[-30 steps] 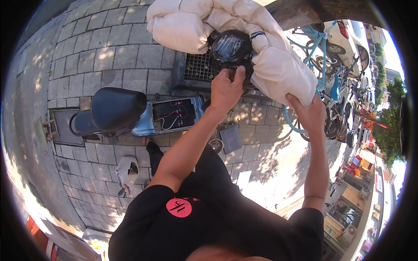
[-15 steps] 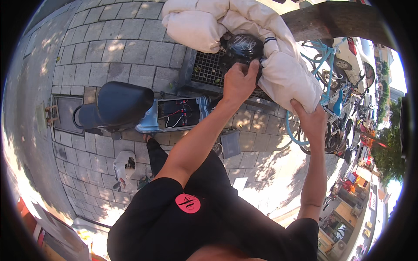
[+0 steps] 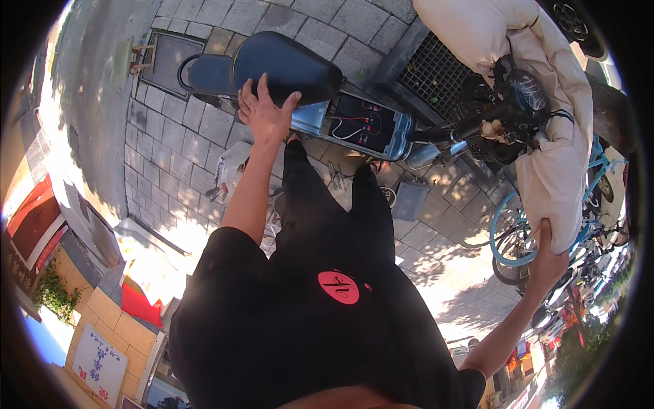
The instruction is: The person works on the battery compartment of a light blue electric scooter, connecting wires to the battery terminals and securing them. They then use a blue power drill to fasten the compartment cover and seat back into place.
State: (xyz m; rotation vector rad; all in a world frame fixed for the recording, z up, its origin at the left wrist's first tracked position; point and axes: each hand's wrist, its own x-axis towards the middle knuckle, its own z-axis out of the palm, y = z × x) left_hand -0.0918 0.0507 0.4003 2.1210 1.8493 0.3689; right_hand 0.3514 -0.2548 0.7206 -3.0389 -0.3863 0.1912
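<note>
An electric scooter stands across my front, its black seat (image 3: pixel 289 68) at left and its handlebar end at right. My left hand (image 3: pixel 266 112) is at the seat's near edge, fingers spread and holding nothing; whether it touches the seat I cannot tell. My right hand (image 3: pixel 550 262) grips the near end of the cream padded handlebar cover (image 3: pixel 552 184), thumb on top, other fingers mostly hidden. Between the cover's two arms show the dark handlebar and round instrument dial (image 3: pixel 530 92). Ahead of the seat, the open floorboard compartment (image 3: pixel 361 126) shows red connectors and wires on a black battery.
A grey plastic panel (image 3: pixel 411 200) lies on the paving near my feet, beside a small round bowl (image 3: pixel 387 196). Pliers-like tools (image 3: pixel 335 176) lie between my legs. A metal grating (image 3: pixel 436 75) lies beyond the scooter. A light blue bicycle (image 3: pixel 501 232) and others stand at right.
My left hand has left the handlebar area and come over to the seat, its fingers now spread. My right hand stays on the cover. The view has turned, shifting the scooter rightward.
</note>
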